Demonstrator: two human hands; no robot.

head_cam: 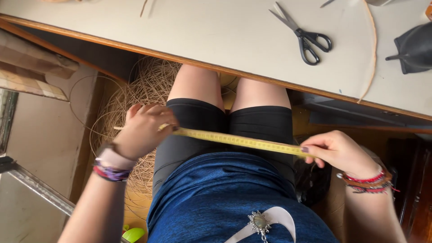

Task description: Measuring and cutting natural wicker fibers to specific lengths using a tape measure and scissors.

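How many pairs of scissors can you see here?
1. The black-handled scissors lie on the pale table, upper right, beyond the yellow tape measure stretched between the left hand and right hand. Others may lie outside the view.

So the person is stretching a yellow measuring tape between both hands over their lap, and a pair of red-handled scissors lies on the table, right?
Not quite: the head view shows the scissors on the pale table have black handles, not red. The rest holds: the left hand and right hand stretch the yellow measuring tape across the lap.
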